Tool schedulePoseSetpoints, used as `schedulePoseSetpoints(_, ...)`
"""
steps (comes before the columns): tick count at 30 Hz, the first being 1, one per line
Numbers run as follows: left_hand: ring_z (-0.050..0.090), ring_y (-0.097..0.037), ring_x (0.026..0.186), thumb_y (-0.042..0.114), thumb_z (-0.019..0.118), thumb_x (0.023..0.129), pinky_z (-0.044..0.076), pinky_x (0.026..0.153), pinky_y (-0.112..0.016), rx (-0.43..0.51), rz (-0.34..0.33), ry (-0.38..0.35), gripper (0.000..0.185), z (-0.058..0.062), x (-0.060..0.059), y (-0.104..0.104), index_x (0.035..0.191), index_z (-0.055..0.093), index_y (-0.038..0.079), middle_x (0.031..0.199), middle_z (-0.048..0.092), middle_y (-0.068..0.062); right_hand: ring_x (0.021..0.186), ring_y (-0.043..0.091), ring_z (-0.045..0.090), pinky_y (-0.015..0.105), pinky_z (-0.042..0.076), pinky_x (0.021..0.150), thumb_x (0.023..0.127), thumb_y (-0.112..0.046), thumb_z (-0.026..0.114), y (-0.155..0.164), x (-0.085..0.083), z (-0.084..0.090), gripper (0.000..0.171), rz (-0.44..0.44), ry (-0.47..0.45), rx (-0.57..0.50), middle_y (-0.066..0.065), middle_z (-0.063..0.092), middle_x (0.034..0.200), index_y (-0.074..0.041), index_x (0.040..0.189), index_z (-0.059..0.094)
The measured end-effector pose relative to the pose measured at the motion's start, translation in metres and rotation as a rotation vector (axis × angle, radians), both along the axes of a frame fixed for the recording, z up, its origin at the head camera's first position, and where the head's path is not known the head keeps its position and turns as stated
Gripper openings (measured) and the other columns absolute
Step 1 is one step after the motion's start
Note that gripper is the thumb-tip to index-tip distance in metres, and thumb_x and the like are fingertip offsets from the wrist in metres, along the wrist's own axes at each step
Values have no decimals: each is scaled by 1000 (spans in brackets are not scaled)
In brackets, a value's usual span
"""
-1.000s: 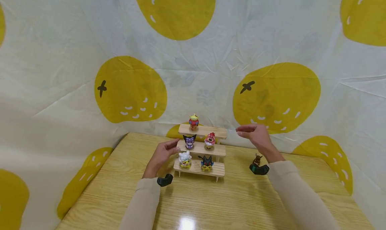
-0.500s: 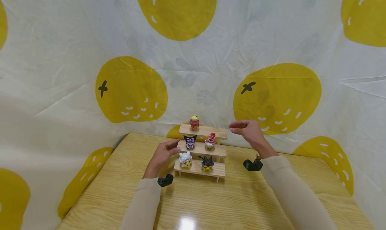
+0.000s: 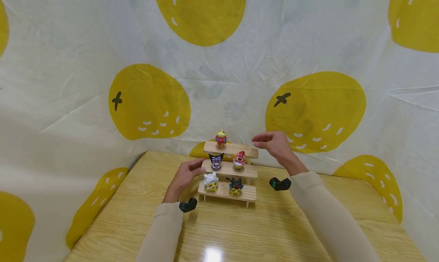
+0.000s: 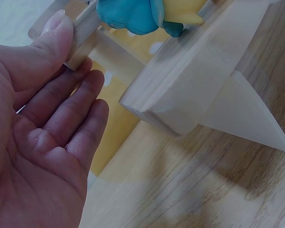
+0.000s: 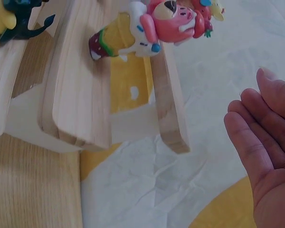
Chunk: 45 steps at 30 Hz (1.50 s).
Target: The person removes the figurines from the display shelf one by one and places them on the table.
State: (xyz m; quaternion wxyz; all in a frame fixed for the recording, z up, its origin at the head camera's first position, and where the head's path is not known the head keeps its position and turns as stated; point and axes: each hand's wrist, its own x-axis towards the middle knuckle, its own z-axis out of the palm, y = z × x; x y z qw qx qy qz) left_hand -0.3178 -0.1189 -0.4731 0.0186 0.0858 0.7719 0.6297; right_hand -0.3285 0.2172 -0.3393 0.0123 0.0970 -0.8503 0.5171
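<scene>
A three-tier wooden display stand (image 3: 240, 149) holds several small figurines. On top is a red figurine with a yellow top (image 3: 221, 139). The middle step bears a purple figurine with black ears (image 3: 216, 162) and a pink bear figurine (image 3: 239, 161); the lowest, a white fluffy figurine (image 3: 210, 182) and a black-hooded one (image 3: 236, 186). My left hand (image 3: 186, 175) holds the left end of the middle step, thumb (image 4: 59, 35) against its edge and fingers curled beneath. Beside the top step's right end, my right hand (image 3: 276, 145) hovers, fingers loosely bent, with nothing visible in it.
The wood-grain table (image 3: 240, 235) reaches forward to a pale cloth backdrop (image 3: 219, 102) printed with large yellow fruit. Black devices sit at both wrists, the right wrist device (image 3: 280, 184) low over the table.
My right hand has moved left and slightly up toward the top step. Its arm now hides a small brown figurine seen earlier on the table. My left hand stays at the stand.
</scene>
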Motion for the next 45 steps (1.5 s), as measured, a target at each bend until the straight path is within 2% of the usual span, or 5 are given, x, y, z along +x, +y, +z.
schedulePoseSetpoints(9,58,-34,140,13,69,101,51,114,-48,0,4,-4,50,-2,0,0,149,58,6,151,59,-19,127,39,63,57,47,117,99,-13,72,-20,-3,7,30,18,-2,10,23,72,130,2,126,73)
schedulePoseSetpoints(15,58,-36,140,10,69,101,51,114,-49,27,6,-2,50,-1,1,2,148,58,4,151,58,-20,122,38,65,54,52,111,99,-15,73,-38,-4,15,32,49,-4,22,21,72,131,0,127,73)
schedulePoseSetpoints(24,60,-36,138,10,69,101,52,113,-49,29,12,3,49,0,4,2,148,57,2,150,59,-21,122,37,67,52,53,111,99,-13,72,-65,-8,17,30,67,-5,19,21,72,130,-1,126,72)
schedulePoseSetpoints(36,58,-37,139,11,68,101,51,114,-49,23,21,-7,49,-2,1,2,149,58,4,152,57,-20,123,36,65,51,54,108,96,-16,76,-90,-18,13,33,39,-16,37,19,73,128,-2,125,73)
schedulePoseSetpoints(45,57,-37,140,11,68,101,49,115,-49,39,8,-15,51,1,4,3,150,56,5,152,57,-21,122,35,64,50,53,108,93,-19,80,-105,-21,15,39,-9,-40,34,18,72,128,-3,128,72)
